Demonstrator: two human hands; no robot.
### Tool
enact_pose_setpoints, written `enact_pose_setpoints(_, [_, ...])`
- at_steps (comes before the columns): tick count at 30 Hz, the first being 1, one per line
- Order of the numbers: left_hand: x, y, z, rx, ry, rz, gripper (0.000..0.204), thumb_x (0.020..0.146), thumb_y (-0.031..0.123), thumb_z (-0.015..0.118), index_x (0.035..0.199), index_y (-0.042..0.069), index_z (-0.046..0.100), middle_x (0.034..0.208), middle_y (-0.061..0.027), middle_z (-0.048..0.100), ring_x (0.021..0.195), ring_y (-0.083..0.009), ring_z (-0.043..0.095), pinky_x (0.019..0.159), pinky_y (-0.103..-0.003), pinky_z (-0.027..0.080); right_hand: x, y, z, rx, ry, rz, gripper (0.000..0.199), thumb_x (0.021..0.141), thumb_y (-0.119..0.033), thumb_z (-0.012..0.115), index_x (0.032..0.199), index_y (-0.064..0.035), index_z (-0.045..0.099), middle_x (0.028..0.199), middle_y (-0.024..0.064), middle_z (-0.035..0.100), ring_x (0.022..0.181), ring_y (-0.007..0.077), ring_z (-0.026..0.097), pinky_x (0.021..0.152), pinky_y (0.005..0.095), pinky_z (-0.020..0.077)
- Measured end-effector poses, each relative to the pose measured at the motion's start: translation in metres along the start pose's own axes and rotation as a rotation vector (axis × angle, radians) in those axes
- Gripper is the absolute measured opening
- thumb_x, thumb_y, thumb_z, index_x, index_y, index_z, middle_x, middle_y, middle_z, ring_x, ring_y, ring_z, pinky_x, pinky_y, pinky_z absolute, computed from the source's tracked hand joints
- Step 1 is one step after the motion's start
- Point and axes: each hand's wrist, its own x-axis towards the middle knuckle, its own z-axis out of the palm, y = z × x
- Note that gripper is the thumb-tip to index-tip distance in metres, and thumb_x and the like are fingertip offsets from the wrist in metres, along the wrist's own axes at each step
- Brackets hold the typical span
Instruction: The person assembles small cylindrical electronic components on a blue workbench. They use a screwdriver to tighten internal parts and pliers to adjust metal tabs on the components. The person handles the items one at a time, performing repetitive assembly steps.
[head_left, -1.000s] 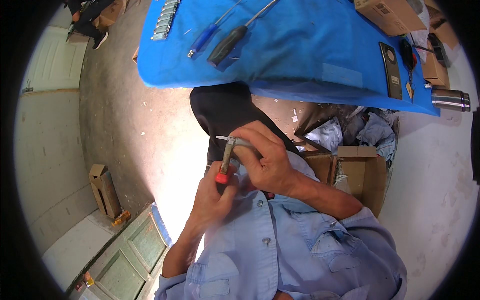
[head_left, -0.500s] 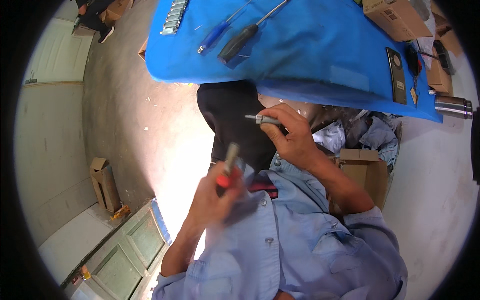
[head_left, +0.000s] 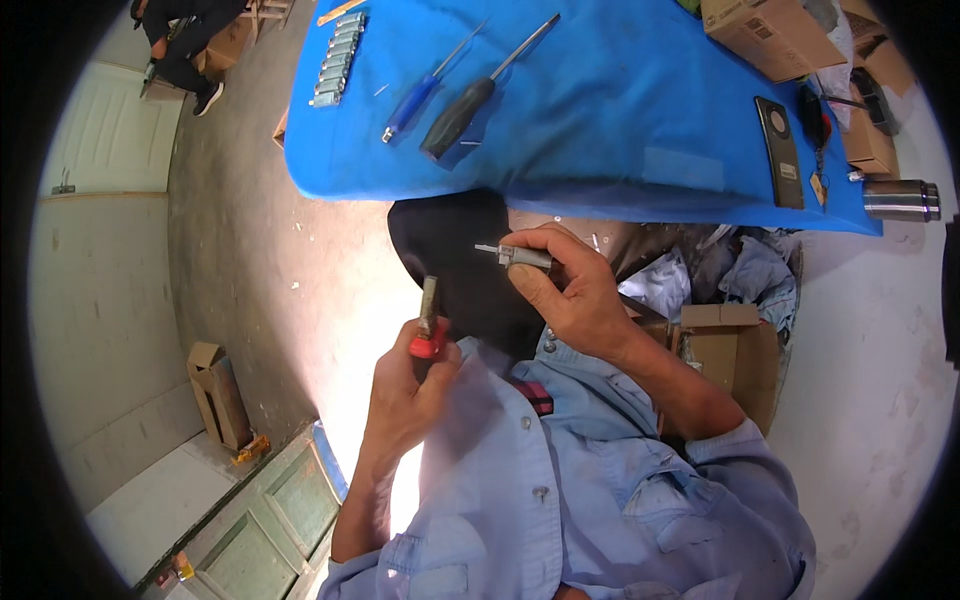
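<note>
My left hand (head_left: 405, 385) is closed around a red-handled tool (head_left: 428, 318) with a blunt metal head pointing up; its kind is not clear. Pinched between the thumb and fingers of my right hand (head_left: 575, 285) is a small grey metal cylinder (head_left: 530, 257) with a thin shaft pointing left. Both are over my lap, apart from each other. On the blue-covered table (head_left: 600, 130) ahead lie a black-handled screwdriver (head_left: 460, 118), a blue-handled screwdriver (head_left: 412, 108) and a row of similar small metal pieces (head_left: 338, 60).
A phone (head_left: 779, 150), keys (head_left: 818, 185) and a steel flask (head_left: 900, 200) are at the table's right end, near cardboard boxes (head_left: 775, 40). An open carton (head_left: 735, 350) stands low at my right. Another person (head_left: 180, 50) sits at the far left.
My left hand has moved left and slightly down with the red-handled tool. My right hand has shifted slightly left and down, still holding the metal cylinder. The table appears lower in view.
</note>
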Motion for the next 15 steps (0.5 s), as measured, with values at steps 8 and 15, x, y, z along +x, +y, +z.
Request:
enact_pose_setpoints(8, [0.010, 0.014, 0.007, 0.075, 0.001, 0.088, 0.028, 0.100, 0.010, 0.063, 0.124, -0.004, 0.061, 0.087, -0.0043, 0.066, 0.079, -0.0104, 0.059, 0.075, -0.028, 0.050, 0.012, -0.010, -0.002, 0.170, -0.011, 0.067, 0.026, 0.102, -0.009, 0.065, 0.125, 0.0035, 0.065, 0.102, 0.0037, 0.065, 0.088, 0.0069, 0.060, 0.073, 0.0233, 0.0503])
enact_pose_setpoints(15, [0.031, 0.029, 0.001, 0.177, 0.076, 0.100, 0.030, 0.098, 0.009, 0.065, 0.125, -0.004, 0.061, 0.086, -0.0063, 0.065, 0.077, -0.0136, 0.060, 0.075, -0.029, 0.050, 0.035, -0.010, -0.015, 0.222, 0.014, 0.112, 0.026, 0.103, -0.011, 0.063, 0.123, 0.0050, 0.065, 0.088, 0.0009, 0.065, 0.074, 0.0058, 0.059, 0.066, 0.0232, 0.0497])
